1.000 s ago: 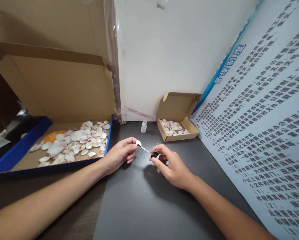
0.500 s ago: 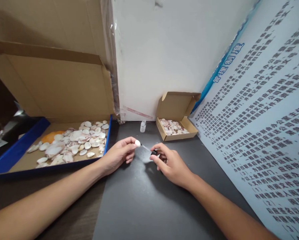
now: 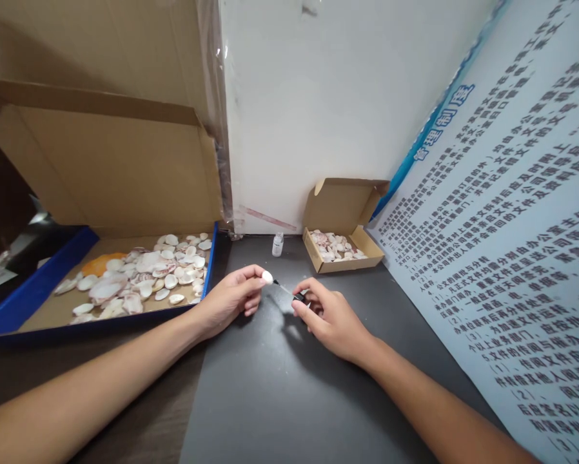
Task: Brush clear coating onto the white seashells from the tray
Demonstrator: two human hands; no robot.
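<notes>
Between the thumb and fingers of my left hand (image 3: 236,293) is a small white seashell (image 3: 267,278). My right hand (image 3: 331,316) pinches the black cap of a thin brush (image 3: 285,290), whose clear stem points up and left. The dark brush tip lies close beside the shell's right edge; whether it touches I cannot tell. Behind both hands, a small clear bottle (image 3: 277,245) with a pale label stands upright on the dark mat (image 3: 270,399).
On the left a large blue-edged cardboard box (image 3: 139,174) stands open, with many loose shells and an orange piece (image 3: 100,264) inside. A smaller open cardboard box (image 3: 347,263) of shells sits back right. A white panel (image 3: 318,109) and a printed board (image 3: 502,258) border the space.
The brush tip has shifted slightly away from the shell, and the right hand has moved a little right. The left hand holds the shell in nearly the same place.
</notes>
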